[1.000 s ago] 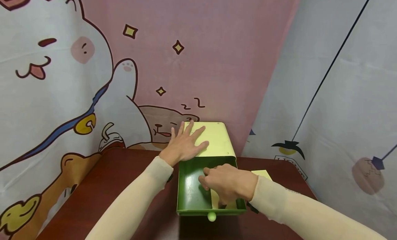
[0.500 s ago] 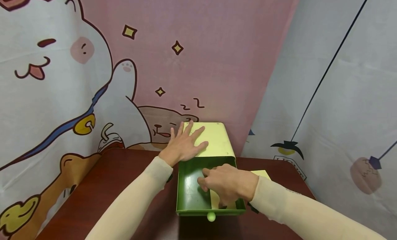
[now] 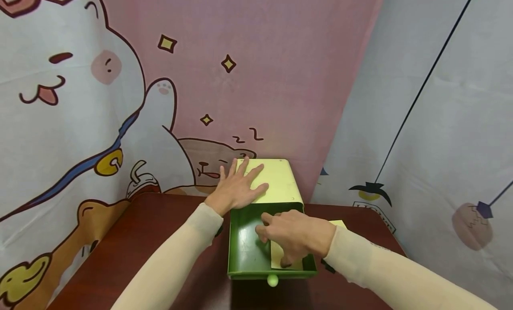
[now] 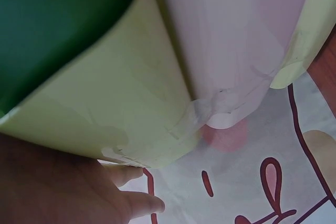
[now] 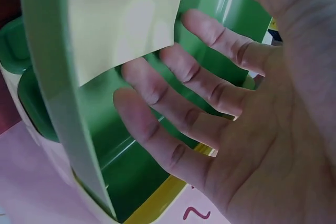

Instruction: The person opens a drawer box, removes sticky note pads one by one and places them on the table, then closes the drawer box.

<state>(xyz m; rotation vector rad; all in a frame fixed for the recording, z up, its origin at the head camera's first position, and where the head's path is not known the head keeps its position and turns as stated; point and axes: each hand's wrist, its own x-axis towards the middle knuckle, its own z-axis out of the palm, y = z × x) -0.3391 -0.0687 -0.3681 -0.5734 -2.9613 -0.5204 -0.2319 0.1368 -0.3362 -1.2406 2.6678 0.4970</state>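
Note:
A pale yellow box (image 3: 278, 178) stands on the table with its green drawer (image 3: 245, 250) pulled out. My left hand (image 3: 239, 189) rests on the box top, fingers spread. The left wrist view shows that hand (image 4: 68, 187) beside the casing (image 4: 110, 98). My right hand (image 3: 294, 234) is inside the drawer, over a pale yellow sheet of paper (image 3: 276, 255) on its right side; the thumb touches the sheet near the front. In the right wrist view, loosely extended fingers (image 5: 184, 108) lie at the edge of the paper (image 5: 121, 19). The thumb is hidden there.
Another pale yellow piece (image 3: 339, 223) lies on the dark red table (image 3: 168, 243), partly behind the right forearm. A round green knob (image 3: 273, 280) sticks out from the drawer front. A printed cartoon curtain (image 3: 280, 78) hangs behind the table.
The right thumb has shifted slightly back, and a thin gap shows between the paper's near edge and the drawer front. The left hand stays on the box.

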